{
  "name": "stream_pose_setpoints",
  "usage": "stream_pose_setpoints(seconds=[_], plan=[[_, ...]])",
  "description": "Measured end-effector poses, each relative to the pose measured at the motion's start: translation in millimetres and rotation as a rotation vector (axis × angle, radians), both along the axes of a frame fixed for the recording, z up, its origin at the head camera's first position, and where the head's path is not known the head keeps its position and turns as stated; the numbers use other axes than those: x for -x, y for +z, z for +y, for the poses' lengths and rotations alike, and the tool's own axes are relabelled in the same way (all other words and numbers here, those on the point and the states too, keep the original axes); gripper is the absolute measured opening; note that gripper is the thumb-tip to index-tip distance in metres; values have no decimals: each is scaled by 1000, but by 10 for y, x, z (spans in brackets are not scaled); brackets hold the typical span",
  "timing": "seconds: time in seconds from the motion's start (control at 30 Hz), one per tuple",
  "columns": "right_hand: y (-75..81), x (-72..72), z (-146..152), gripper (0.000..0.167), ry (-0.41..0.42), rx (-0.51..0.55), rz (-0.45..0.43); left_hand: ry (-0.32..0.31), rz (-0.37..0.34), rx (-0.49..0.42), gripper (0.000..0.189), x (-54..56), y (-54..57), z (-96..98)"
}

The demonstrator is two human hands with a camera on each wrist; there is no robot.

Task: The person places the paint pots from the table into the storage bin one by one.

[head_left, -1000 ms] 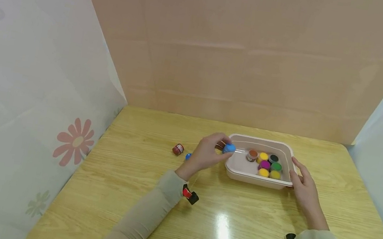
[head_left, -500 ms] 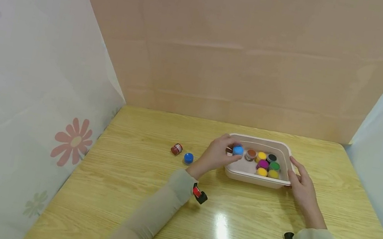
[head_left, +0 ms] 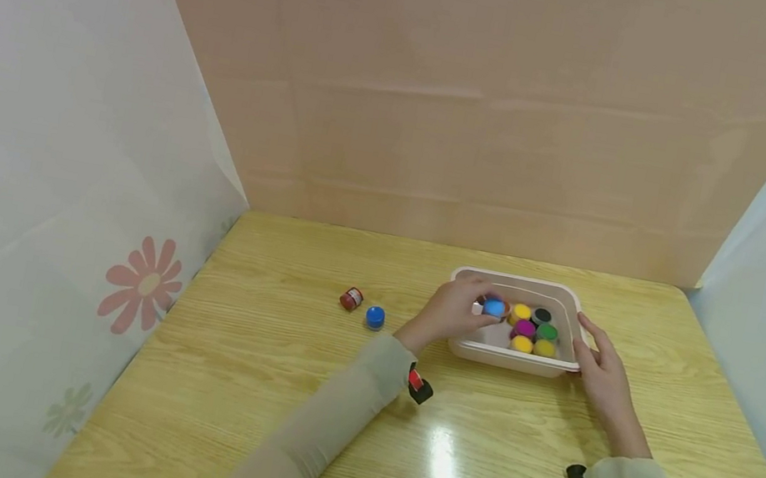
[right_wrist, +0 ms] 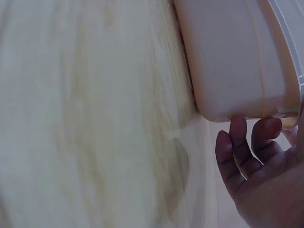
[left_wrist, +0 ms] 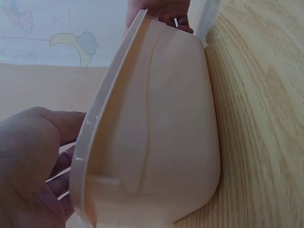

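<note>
My left hand pinches a small blue-lidded paint pot over the left part of a pale pink plastic tub. In the left wrist view, the tub's wall hides the pot and most of the fingertips. Inside the tub are several small pots, among them a purple one, a green one and a black one. At the tub's right end my right hand grips the rim, thumb on top. Its fingers curl against the outer end wall in the right wrist view.
On the wooden table, left of the tub, a red pot lies on its side. A second blue pot stands nearby. Printed sheets form walls on both sides, and a brown panel rises at the back.
My left hand has carried the blue-lidded pot rightward, from the tub's left rim to over its inside. The right hand has stayed on the tub's right end.
</note>
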State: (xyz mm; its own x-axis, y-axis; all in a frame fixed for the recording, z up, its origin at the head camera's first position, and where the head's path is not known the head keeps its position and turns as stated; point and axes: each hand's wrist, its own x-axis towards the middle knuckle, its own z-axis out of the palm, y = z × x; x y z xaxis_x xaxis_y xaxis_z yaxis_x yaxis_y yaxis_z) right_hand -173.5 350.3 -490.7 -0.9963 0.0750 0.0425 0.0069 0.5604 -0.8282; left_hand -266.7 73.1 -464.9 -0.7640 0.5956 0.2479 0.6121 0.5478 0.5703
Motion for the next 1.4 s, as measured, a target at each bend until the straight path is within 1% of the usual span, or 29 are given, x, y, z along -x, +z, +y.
stream_pose_setpoints(seconds=[0.13,0.3,0.5,0.7,0.93,1.07,1.17,1.4], plan=[[7,-3,-1,57,-4,-3,-4,-8,-11,57,38,30,14,81],[10,-8,-4,57,2,14,6,-36,-21,150,35,63,14,168],[3,-9,-3,57,-2,17,5,-20,-54,215,33,84,28,260],[-14,-2,9,56,-7,17,5,-28,-36,307,30,136,30,361],[8,-12,-7,57,-9,14,-7,-32,-50,340,30,182,10,421],[22,-21,-9,58,-8,1,-8,-45,-15,348,26,198,-19,434],[13,-17,-1,58,-5,-3,-7,-41,-5,363,23,195,-27,438],[-38,9,23,58,-5,-5,-7,-25,-8,388,25,187,-44,449]])
